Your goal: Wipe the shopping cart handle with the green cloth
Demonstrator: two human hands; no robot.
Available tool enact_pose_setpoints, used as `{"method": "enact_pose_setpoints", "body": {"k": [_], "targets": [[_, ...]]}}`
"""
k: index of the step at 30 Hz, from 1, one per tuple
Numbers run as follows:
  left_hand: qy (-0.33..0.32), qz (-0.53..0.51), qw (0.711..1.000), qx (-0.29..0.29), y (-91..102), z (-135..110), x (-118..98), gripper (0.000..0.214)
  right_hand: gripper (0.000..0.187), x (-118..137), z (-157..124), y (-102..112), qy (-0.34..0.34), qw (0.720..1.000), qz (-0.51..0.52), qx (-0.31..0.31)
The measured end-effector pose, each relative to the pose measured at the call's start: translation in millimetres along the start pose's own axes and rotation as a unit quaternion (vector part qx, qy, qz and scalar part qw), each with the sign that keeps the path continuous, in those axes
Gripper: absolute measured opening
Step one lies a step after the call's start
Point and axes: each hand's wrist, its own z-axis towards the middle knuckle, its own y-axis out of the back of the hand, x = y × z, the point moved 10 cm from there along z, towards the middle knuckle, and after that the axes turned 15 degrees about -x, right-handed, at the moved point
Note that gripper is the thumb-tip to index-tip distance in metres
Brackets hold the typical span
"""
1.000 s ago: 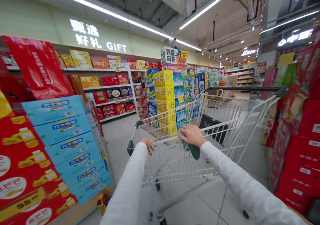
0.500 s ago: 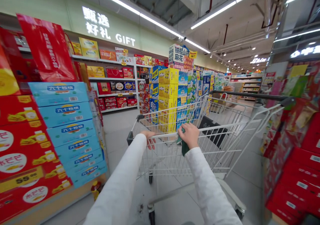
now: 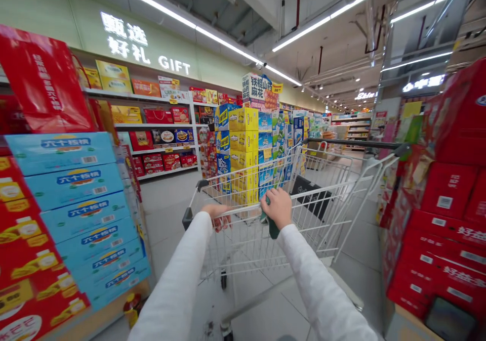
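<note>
My left hand [image 3: 215,217] grips the near rail of a white wire shopping cart [image 3: 246,252], its fingers curled under the bar. A little to the right, my right hand [image 3: 277,208] sits on the same rail and presses a green cloth [image 3: 271,225] against it, with the cloth hanging below my palm. White sleeves cover both of my forearms. A black panel [image 3: 309,193] stands at the cart's far side, and the cart's wheels rest on the tiled floor [image 3: 266,315].
Stacked blue boxes [image 3: 83,209] and red-and-yellow boxes [image 3: 23,240] line the left, with red gift boxes [image 3: 442,235] on the right. A display of yellow and blue boxes [image 3: 243,148] stands ahead, beside gift shelves [image 3: 159,128].
The displays have shifted left across the view, and the red boxes on the right now fill more of it. Both hands stay on the rail, with the cloth still under my right hand.
</note>
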Motion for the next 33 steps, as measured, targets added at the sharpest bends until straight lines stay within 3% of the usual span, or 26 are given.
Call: {"method": "enact_pose_setpoints", "body": {"k": [5, 9, 12, 15, 17, 19, 21, 26, 28, 30, 33], "targets": [[-0.001, -0.002, 1.000, -0.003, -1.3, -11, -5, 0.070, 0.039, -12, 18, -32, -0.057, 0.965, -0.045, 0.253], [-0.042, 0.009, 0.999, 0.026, -4.7, -17, -10, 0.071, 0.041, -14, 25, -48, -0.060, 0.932, -0.034, 0.355], [-0.071, -0.012, 0.995, 0.063, -9.8, -20, -14, 0.064, 0.035, -15, 21, -43, -0.074, 0.949, -0.034, 0.304], [-0.078, -0.013, 0.992, 0.101, -15.3, -20, -13, 0.053, 0.030, -7, 12, -13, -0.049, 0.994, -0.014, 0.098], [-0.073, -0.013, 0.990, 0.119, -17.6, -20, -12, 0.050, 0.026, 6, -2, 10, 0.002, 0.999, 0.013, -0.033], [-0.065, -0.015, 0.990, 0.128, -18.5, -21, -11, 0.049, 0.023, 14, -12, 20, 0.031, 0.996, 0.020, -0.087], [-0.063, -0.016, 0.990, 0.129, -18.1, -22, -11, 0.047, 0.024, 14, -8, 15, 0.025, 0.998, 0.004, -0.064], [-0.059, -0.015, 0.991, 0.123, -15.8, -22, -12, 0.043, 0.035, 8, 15, -13, -0.012, 0.991, -0.045, 0.123], [-0.060, -0.019, 0.989, 0.131, -15.9, -22, -12, 0.041, 0.039, 9, 17, -17, -0.007, 0.984, -0.053, 0.170], [-0.056, -0.028, 0.988, 0.142, -15.8, -22, -10, 0.039, 0.039, 9, 18, -16, 0.008, 0.981, -0.050, 0.188], [-0.047, -0.039, 0.987, 0.148, -14.0, -22, -8, 0.041, 0.036, -4, 19, -8, 0.030, 0.985, -0.039, 0.165]]}}
